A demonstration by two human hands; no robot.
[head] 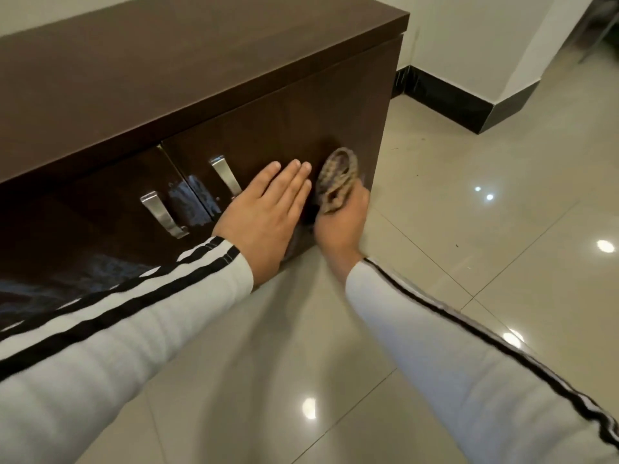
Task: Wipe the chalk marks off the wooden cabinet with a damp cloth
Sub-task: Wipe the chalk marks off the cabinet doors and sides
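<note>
While right hand [341, 226] grips cloth [336, 177], two handles [162, 212] [226, 175] show.

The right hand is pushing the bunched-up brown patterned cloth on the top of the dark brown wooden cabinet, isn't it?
Not the top. The head view shows the right hand gripping the bunched brown patterned cloth against the front door of the dark brown wooden cabinet, close to the door's right edge.

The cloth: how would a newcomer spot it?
Find the dark brown cabinet on the pale tiled floor. Low on its front, near the right corner, the right hand grips a bunched cloth against the wood. It is the only soft, tan, patterned thing there, unlike the shiny metal handles further left.
</note>
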